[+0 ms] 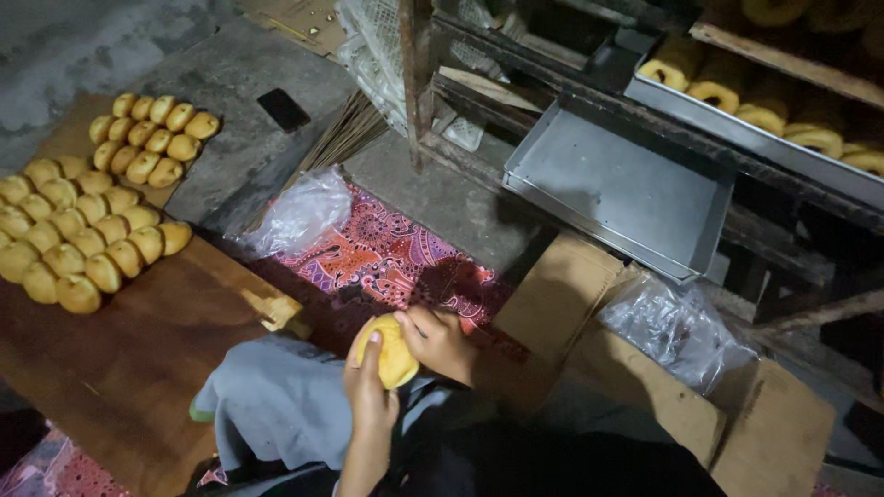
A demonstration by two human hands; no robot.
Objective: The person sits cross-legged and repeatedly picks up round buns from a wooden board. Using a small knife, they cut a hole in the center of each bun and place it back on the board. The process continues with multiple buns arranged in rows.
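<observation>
Both hands, left (368,391) and right (440,342), grip one soft bun (392,353); squeezing too hard could crush it.

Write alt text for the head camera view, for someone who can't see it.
Seen from above, a person's left hand and right hand hold a yellow bun over a patterned cloth. Rows of buns lie on a wooden board to the left; an empty metal tray sits upper right.
</observation>
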